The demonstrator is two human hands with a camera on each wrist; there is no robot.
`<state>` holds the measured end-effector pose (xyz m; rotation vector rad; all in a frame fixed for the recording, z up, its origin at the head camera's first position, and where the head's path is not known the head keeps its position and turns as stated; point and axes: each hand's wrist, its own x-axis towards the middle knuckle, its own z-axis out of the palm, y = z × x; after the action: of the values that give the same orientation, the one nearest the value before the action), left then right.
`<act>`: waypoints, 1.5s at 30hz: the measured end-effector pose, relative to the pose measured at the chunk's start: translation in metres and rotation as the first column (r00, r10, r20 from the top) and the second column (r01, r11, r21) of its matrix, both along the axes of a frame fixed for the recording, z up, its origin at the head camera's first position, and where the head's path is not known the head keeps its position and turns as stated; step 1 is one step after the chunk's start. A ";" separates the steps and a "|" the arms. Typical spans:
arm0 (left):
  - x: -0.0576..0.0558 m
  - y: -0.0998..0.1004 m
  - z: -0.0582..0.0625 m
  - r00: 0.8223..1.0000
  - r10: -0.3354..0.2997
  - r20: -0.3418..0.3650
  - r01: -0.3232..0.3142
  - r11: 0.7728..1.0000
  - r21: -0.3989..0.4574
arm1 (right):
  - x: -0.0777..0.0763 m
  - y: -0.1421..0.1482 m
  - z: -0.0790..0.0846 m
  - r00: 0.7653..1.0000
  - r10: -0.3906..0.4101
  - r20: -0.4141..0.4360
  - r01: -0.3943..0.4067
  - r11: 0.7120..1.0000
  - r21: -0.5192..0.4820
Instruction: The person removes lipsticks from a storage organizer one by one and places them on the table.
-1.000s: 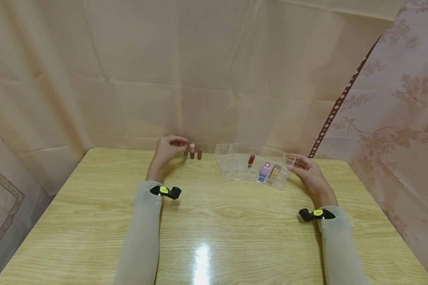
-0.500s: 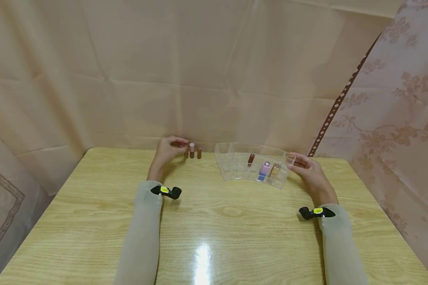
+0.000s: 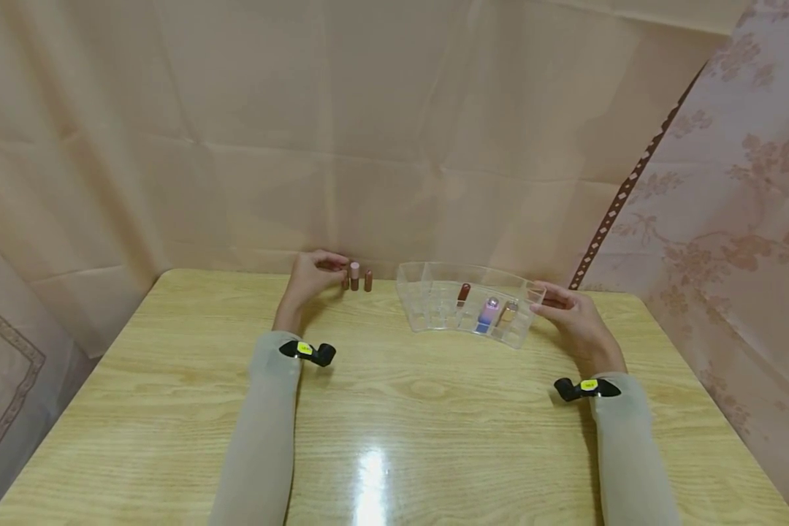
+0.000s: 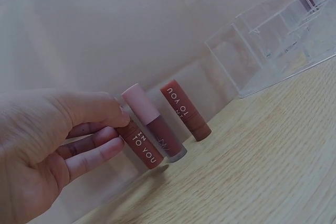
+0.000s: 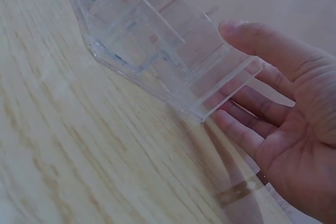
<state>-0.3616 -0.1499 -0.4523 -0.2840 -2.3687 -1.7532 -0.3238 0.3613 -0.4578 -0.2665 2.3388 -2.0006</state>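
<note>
Three lip colour tubes stand upright in a row at the back of the table. My left hand (image 3: 312,281) pinches the top of the leftmost one, a brown-red INTO YOU tube (image 4: 143,148). Close beside it is a lip gloss tube with a pink cap (image 4: 142,103), then another brown-red INTO YOU tube (image 4: 185,109). To their right stands a clear acrylic organizer (image 3: 427,321). My right hand (image 3: 568,314) grips its right end, thumb over the near wall and fingers behind. In it are a dark red tube (image 3: 463,294), a pink-and-blue bottle (image 3: 489,313) and an amber-toned bottle (image 3: 508,314).
The wood-grain table (image 3: 401,409) reaches toward me, with a bright light reflection near its front. A beige curtain (image 3: 368,146) hangs right behind the tubes and organizer. A floral pink cloth (image 3: 749,241) hangs on the right side.
Both hands stay nearly still; the left keeps its pinch on the leftmost tube and the right its grip on the organizer. The view shifts very slightly.
</note>
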 end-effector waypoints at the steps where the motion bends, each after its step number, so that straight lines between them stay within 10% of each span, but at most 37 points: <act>1: 0.000 0.000 0.000 1.000 -0.002 0.000 0.002 1.000 -0.002 | 0.000 0.000 0.000 1.000 -0.003 0.001 0.003 1.000 0.021; 16: 0.001 0.004 0.000 1.000 -0.016 0.019 0.016 1.000 0.010 | 0.000 0.004 0.004 0.999 -0.012 -0.031 0.019 0.974 0.224; 45: 0.002 0.008 -0.001 0.999 -0.028 0.015 0.029 1.000 -0.010 | -0.001 0.001 0.002 0.999 0.026 -0.032 -0.024 0.997 0.073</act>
<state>-0.3596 -0.1421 -0.4531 -0.3091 -2.3954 -1.7624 -0.3247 0.3623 -0.4553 -0.3257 2.4090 -1.9103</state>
